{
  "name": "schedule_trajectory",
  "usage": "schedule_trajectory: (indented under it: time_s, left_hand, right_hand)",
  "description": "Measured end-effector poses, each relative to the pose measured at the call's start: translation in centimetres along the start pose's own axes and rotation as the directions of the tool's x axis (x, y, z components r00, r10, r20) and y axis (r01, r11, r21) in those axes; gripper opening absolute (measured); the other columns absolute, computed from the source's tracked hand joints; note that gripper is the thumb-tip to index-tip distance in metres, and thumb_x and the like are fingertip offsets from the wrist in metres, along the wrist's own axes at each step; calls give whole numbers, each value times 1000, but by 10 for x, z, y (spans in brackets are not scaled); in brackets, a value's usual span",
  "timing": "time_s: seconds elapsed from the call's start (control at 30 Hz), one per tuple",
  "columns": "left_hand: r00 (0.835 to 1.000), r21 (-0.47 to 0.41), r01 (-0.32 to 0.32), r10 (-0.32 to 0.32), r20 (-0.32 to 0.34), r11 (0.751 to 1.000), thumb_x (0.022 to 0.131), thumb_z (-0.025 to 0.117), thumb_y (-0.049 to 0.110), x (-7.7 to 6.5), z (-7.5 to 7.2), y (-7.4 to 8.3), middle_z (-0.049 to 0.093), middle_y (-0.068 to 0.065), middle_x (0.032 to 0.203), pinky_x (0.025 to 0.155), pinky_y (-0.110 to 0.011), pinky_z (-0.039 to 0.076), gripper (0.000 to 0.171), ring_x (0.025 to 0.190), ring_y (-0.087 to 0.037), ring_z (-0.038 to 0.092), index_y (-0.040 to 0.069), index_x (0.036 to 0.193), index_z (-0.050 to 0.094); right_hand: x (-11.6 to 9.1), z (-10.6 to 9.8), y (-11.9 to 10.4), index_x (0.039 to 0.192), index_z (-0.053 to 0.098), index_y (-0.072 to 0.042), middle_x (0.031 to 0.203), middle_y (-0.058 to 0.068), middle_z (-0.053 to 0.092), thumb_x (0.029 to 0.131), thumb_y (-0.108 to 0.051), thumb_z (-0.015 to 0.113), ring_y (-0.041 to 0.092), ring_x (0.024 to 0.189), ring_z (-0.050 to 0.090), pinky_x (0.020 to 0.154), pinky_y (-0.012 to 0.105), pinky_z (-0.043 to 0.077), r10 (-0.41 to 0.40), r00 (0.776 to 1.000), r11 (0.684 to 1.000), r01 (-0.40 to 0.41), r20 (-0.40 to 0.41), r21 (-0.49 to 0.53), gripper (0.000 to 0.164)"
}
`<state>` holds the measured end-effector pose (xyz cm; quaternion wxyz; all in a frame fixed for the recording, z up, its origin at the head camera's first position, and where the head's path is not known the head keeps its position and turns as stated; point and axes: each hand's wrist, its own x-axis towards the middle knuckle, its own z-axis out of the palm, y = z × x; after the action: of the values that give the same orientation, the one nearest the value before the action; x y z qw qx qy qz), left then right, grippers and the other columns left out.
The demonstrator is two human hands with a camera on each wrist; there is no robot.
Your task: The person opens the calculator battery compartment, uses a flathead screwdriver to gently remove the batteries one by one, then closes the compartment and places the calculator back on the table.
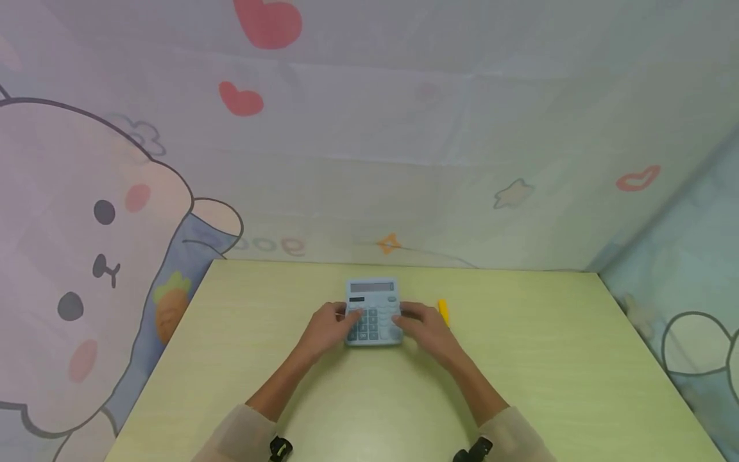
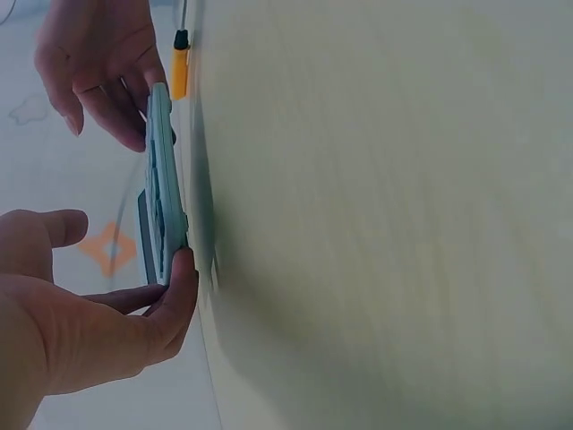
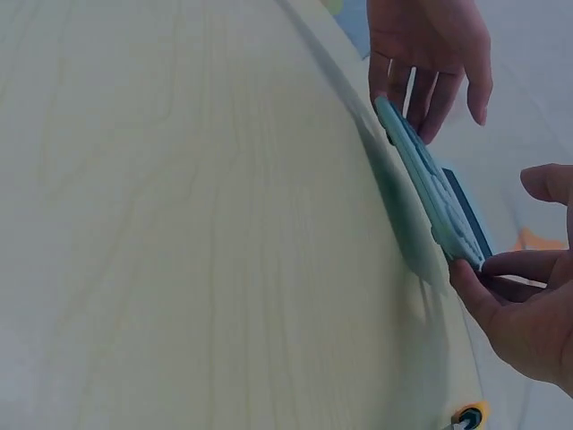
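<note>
A light blue calculator (image 1: 372, 321) with a grey display is between both hands, its display end pointing away from me. My left hand (image 1: 327, 330) holds its left edge, with the thumb over the keys in the head view. On the opposite edge my right hand (image 1: 429, 332) grips it the same way. Seen side-on in the left wrist view, the calculator (image 2: 164, 188) is raised over the table, its shadow falling beside it. Fingers touch its edges and underside, while both thumbs stand away from the keys in the right wrist view.
A yellow-handled screwdriver (image 1: 443, 312) lies on the table just right of my right hand; its black collar and metal shaft show in the left wrist view. The pale wooden table (image 1: 519, 359) ends at a printed cloth backdrop (image 1: 346, 192).
</note>
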<state>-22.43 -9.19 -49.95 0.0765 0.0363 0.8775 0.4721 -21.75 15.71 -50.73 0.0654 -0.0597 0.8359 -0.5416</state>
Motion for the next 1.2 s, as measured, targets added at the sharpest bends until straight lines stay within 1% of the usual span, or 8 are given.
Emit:
schedule_trajectory:
  time_s: [0.13, 0.3, 0.4, 0.6, 0.73, 0.87, 1.07, 1.2]
  left_hand:
    - [1000, 2, 2, -2, -3, 1000, 104, 64, 46, -7, 4, 0, 68, -19, 129, 93, -48, 56, 67, 115, -32, 67, -9, 142, 60]
    - [1000, 0, 10, -10, -9, 1000, 104, 65, 45, -13, 7, 5, 65, -21, 135, 96, -50, 55, 68, 118, -33, 66, -10, 144, 58]
    - [1000, 4, 21, -21, -18, 1000, 104, 65, 43, -14, 8, 6, 66, -20, 134, 96, -50, 55, 65, 117, -32, 67, -9, 143, 59]
    - [999, -19, 33, -34, -35, 999, 105, 64, 40, -14, 11, 7, 70, -18, 126, 92, -48, 57, 59, 113, -30, 68, -8, 138, 62]
    - [998, -25, 36, -37, -49, 999, 106, 62, 39, -14, 12, 9, 70, -19, 125, 94, -49, 55, 58, 113, -30, 68, -9, 139, 62]
    - [999, -32, 29, -31, -45, 999, 108, 58, 42, -15, 12, 10, 69, -20, 128, 96, -51, 54, 60, 117, -33, 67, -8, 140, 61]
    - [999, -47, 15, -18, -46, 999, 111, 49, 51, -16, 12, 11, 69, -19, 131, 97, -53, 54, 66, 122, -36, 66, -6, 140, 62]
    - [998, -61, 28, -31, -56, 998, 111, 46, 53, -14, 13, 13, 68, -20, 132, 98, -54, 54, 69, 123, -37, 65, -7, 142, 61]
  right_hand:
    - [-6, -1, 0, 145, 63, 0, 137, 14, 69, 101, -35, 71, 32, 131, 61, 111, 54, 46, 23, 1000, 1000, -23, -15, -18, 57]
    - [-12, 0, 1, 143, 64, 0, 133, 13, 71, 100, -35, 72, 31, 126, 64, 108, 54, 49, 42, 999, 999, -42, -26, 10, 57]
    - [-13, 0, 2, 142, 65, 1, 133, 14, 71, 100, -34, 72, 30, 124, 65, 107, 53, 50, 45, 998, 998, -44, -32, 35, 55]
    - [-15, 1, 3, 141, 64, 4, 132, 17, 71, 101, -28, 71, 29, 120, 67, 102, 48, 55, 63, 997, 994, -58, -46, 87, 52]
    - [-16, 2, 3, 142, 63, 6, 135, 19, 69, 102, -27, 70, 30, 119, 68, 97, 44, 59, 83, 995, 991, -77, -52, 113, 51]
    - [-16, 2, 1, 142, 62, 6, 136, 21, 68, 103, -26, 69, 31, 117, 69, 95, 43, 60, 89, 993, 991, -80, -74, 110, 51]
    - [-16, 0, -7, 144, 62, 4, 138, 19, 67, 103, -28, 67, 31, 122, 66, 97, 43, 58, 89, 992, 993, -81, -93, 86, 52]
    - [-17, -1, -11, 144, 61, 3, 139, 18, 67, 103, -28, 67, 31, 125, 65, 99, 44, 57, 94, 991, 993, -87, -92, 76, 52]
